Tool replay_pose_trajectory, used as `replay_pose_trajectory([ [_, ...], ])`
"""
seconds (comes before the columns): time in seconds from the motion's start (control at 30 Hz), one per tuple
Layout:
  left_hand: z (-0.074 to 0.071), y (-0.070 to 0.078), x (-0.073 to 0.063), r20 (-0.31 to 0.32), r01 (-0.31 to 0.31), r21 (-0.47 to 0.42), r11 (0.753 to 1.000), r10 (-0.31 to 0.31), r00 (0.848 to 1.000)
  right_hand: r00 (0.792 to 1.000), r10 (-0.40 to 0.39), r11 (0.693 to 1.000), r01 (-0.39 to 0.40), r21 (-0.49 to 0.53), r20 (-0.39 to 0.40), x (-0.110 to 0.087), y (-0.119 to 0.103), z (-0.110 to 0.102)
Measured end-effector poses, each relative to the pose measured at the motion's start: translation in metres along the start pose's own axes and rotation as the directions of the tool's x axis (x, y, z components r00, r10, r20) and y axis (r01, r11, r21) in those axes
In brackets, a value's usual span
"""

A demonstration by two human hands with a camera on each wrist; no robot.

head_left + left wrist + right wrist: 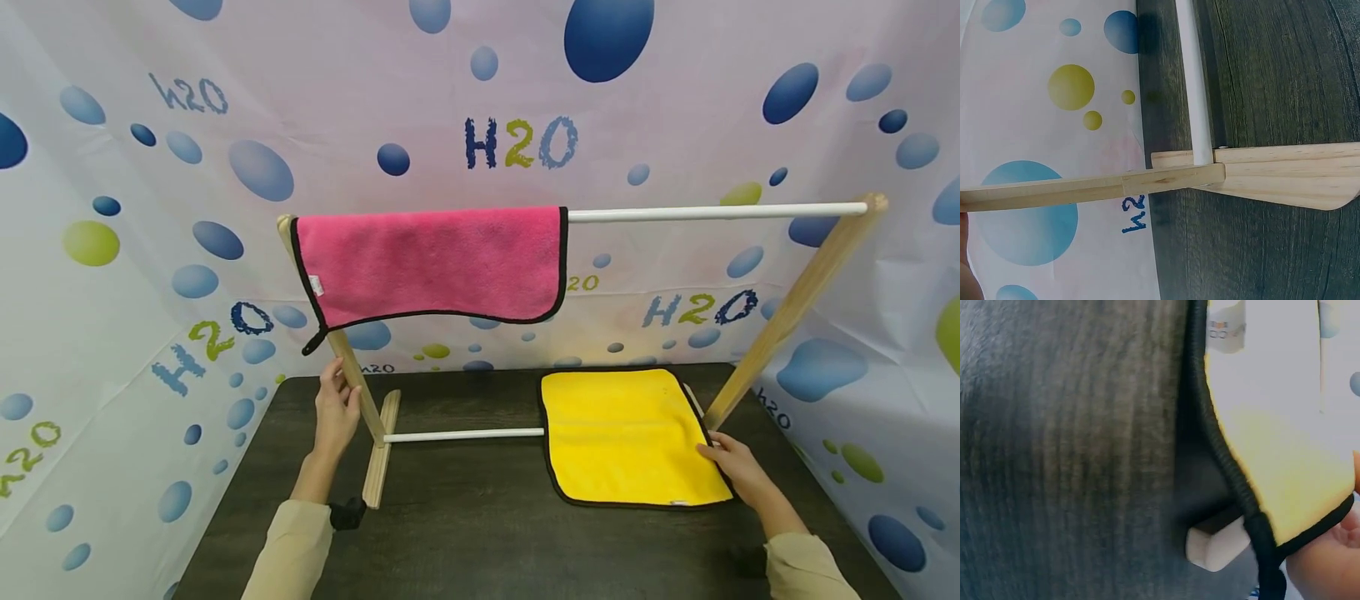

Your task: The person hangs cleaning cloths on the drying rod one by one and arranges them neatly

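A pink towel (pixel 442 267) with black edging hangs over the left part of the rack's upper white bar (pixel 712 213). A yellow towel (pixel 622 450), also black-edged, covers the right part of the lower white bar (pixel 465 434). My right hand (pixel 738 471) pinches the yellow towel at its right edge, near the right wooden post (pixel 787 325). In the right wrist view the towel's corner (pixel 1285 512) lies beside that hand (pixel 1322 569). My left hand (pixel 335 408) holds the left wooden post (pixel 363 400) below the pink towel; only a sliver of it shows in the left wrist view.
The rack stands on a dark wood-grain table (pixel 465 542), its left wooden foot (pixel 381 454) lying flat on the surface. A patterned white backdrop (pixel 675 133) with blue and green spots rises behind and at both sides. A loop (pixel 315 342) dangles from the pink towel's corner.
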State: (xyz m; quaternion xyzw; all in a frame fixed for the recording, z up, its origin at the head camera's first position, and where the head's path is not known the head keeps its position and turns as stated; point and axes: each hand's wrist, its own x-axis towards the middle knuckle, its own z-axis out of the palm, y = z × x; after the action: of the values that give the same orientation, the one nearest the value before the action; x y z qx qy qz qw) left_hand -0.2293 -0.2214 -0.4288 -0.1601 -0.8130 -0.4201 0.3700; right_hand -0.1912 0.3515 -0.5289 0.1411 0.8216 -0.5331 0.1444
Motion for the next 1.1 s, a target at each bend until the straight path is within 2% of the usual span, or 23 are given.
replay_pose_trajectory([
  [0.23,0.009,-0.032,-0.005,-0.012,0.011,-0.011,1.0,-0.011,1.0,0.995,-0.066,0.997,0.063,0.042,0.08,-0.012,-0.02,-0.002],
  [0.3,0.009,-0.036,-0.005,-0.012,0.017,-0.017,1.0,-0.017,1.0,0.991,-0.082,0.995,0.074,0.073,0.103,-0.016,-0.027,-0.004],
  [0.43,0.009,-0.038,-0.007,-0.009,0.028,-0.024,0.999,-0.028,1.0,0.978,-0.137,0.98,0.111,0.163,0.157,-0.022,-0.043,-0.007],
  [0.63,0.008,-0.036,-0.007,-0.013,0.022,-0.011,1.0,-0.022,1.0,0.94,-0.246,0.948,0.183,0.26,0.237,-0.033,-0.066,-0.007],
  [0.9,0.01,-0.036,-0.008,-0.016,0.009,-0.009,1.0,-0.01,1.0,0.872,-0.417,0.867,0.296,0.401,0.258,-0.05,-0.097,-0.003],
  [1.0,0.01,-0.038,-0.009,-0.016,0.01,-0.011,1.0,-0.01,1.0,0.861,-0.449,0.853,0.333,0.403,0.239,-0.058,-0.112,-0.001],
  [1.1,0.01,-0.039,-0.008,-0.019,0.015,-0.019,1.0,-0.016,1.0,0.863,-0.461,0.852,0.366,0.374,0.207,-0.064,-0.128,-0.001],
])
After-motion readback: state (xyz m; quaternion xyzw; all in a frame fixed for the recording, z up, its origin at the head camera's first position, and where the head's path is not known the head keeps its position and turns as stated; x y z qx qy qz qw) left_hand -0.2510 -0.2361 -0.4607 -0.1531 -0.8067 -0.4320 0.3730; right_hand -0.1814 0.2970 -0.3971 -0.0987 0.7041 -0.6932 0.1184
